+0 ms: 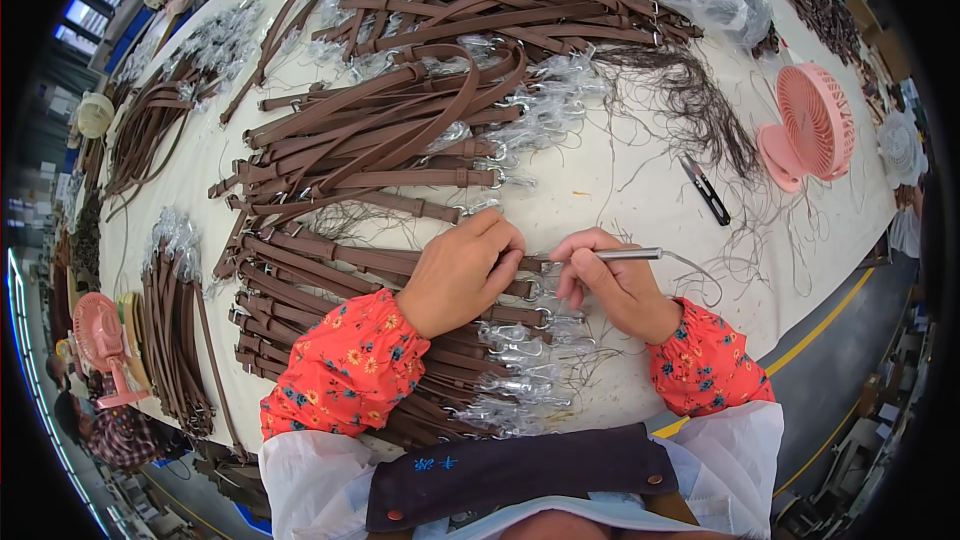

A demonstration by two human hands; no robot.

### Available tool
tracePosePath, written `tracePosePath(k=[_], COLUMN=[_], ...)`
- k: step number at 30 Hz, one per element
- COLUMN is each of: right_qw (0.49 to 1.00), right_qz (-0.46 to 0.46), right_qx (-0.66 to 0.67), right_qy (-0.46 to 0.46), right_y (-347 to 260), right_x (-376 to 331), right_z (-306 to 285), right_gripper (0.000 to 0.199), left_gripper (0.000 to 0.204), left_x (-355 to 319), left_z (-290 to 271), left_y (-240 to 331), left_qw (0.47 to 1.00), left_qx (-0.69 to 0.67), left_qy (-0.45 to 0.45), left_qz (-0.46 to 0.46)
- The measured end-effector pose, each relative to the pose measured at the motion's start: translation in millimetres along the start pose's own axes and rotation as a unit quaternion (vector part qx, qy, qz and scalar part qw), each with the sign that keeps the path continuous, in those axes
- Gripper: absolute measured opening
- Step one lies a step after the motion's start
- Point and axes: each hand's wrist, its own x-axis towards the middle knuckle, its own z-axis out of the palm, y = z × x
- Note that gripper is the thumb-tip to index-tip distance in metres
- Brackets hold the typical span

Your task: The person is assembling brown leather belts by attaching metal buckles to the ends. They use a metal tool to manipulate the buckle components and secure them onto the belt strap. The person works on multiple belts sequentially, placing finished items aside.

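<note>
My left hand (pixel 463 270) lies over a row of brown straps with its fingers pinched together on the end of one brown strap (pixel 375 258). Between the fingers of my right hand (pixel 622 292) is a slim silver pen-like tool (pixel 632 253) with a thin grey cord trailing from its rear. The tool's front end points left toward the strap end, and my fingers partly hide it. Below my hands, more straps with metal clasps in clear plastic wrap (pixel 515 380) are laid side by side.
A large pile of brown straps (pixel 500 0) covers the table's far side. Right of it lie a tangle of dark threads (pixel 690 90), black-handled thread snips (pixel 706 190) and a pink fan (pixel 812 125). Another strap bundle (pixel 178 340) and pink fan (pixel 100 335) are at left.
</note>
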Motion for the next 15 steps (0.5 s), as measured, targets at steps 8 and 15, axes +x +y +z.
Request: tracePosePath(k=[8, 15], right_qw=[1.0, 1.0], right_qz=[0.006, -0.004], right_qx=[0.007, 0.011], right_qy=[0.0, 0.011], right_y=[-0.2, 0.4], right_x=[0.0, -1.3], right_z=[0.4, 0.5], right_gripper=[0.028, 0.027], left_gripper=[0.01, 0.016], left_x=[-0.1, -4.0], left_z=[0.0, -6.4], left_y=[0.7, -4.4], left_qw=[1.0, 0.998], left_qx=[0.006, -0.057], left_qy=[0.008, -0.014], left_qz=[0.021, 0.011])
